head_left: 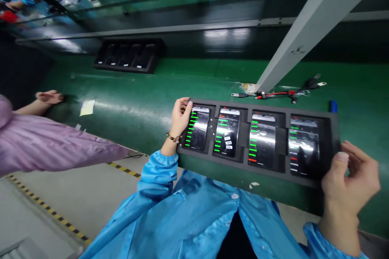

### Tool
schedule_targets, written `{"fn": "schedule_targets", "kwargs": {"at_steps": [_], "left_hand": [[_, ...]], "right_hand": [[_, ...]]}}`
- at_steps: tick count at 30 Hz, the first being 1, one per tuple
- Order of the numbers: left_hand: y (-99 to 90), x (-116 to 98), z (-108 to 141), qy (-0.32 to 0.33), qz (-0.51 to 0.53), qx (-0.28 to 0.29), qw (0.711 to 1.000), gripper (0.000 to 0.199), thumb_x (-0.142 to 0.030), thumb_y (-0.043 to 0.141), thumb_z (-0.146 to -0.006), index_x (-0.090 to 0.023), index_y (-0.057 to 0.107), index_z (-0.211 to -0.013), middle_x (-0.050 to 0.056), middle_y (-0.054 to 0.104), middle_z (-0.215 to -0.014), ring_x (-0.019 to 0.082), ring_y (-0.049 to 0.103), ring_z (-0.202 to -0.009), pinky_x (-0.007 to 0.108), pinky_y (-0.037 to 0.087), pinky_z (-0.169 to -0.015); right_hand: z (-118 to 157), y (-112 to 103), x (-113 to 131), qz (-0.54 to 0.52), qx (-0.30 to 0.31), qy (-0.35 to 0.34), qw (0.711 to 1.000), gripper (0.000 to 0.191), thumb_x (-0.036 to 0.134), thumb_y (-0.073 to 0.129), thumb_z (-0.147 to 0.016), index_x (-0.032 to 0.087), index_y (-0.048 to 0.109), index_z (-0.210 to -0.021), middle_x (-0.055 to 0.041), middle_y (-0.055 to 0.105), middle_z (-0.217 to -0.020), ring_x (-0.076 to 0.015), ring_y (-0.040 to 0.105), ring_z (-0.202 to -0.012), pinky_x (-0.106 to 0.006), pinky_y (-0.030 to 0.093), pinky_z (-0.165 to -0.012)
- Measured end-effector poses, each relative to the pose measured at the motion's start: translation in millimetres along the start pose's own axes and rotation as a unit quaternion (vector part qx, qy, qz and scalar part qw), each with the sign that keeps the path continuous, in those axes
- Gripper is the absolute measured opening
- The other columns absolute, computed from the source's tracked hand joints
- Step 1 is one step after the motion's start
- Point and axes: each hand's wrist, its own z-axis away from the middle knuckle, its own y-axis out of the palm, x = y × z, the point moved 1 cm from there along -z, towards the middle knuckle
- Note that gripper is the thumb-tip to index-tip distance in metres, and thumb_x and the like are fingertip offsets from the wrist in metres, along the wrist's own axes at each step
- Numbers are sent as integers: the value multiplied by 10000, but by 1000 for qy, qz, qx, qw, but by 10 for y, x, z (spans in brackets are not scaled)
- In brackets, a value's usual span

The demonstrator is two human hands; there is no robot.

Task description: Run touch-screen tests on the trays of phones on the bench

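A black foam tray with several compartments lies in front of me, a smartphone in each one. The leftmost smartphone, like the others, is lit and lists lines of mostly green text; a few lines are red. Small white labels sit on the second smartphone. My left hand, with a beaded bracelet at the wrist, is closed on the tray's left end. Gripping the opposite end, my right hand has its thumb over the rim and its fingers curled, partly hidden behind the edge.
Another black tray with dark phones stands at the back left. Cables lie at the foot of a slanted grey post. A blue object is at right. A co-worker's pink sleeve reaches in from the left, near a yellow note.
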Motion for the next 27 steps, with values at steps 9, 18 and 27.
{"fn": "schedule_targets", "kwargs": {"at_steps": [9,18,27], "left_hand": [[7,109,-60,43,-36,-19,998,472,-663,707,-995,-241,689,-1205,64,703,-1054,201,677,-957,339,557,-882],[-212,341,-595,93,-172,5,981,344,-566,695,-1002,-223,728,-1002,82,715,-1026,247,669,-972,409,566,-937],[-777,610,-1910,42,-333,-118,934,368,-368,806,-906,-190,651,-1188,224,580,-1406,483,480,-1430,677,359,-1238]], "right_hand": [[56,-76,-12,27,26,-33,999,514,552,518,-1112,133,766,-1275,-176,794,-1253,-309,768,-1181,-506,606,-1036],[52,-82,-34,26,34,-26,999,536,530,497,-1130,80,738,-1293,-197,781,-1258,-279,761,-1178,-454,596,-1039],[76,-69,-136,43,4,-16,999,561,562,527,-1089,113,790,-1299,-180,809,-1221,-311,789,-1127,-472,608,-1005]]}}
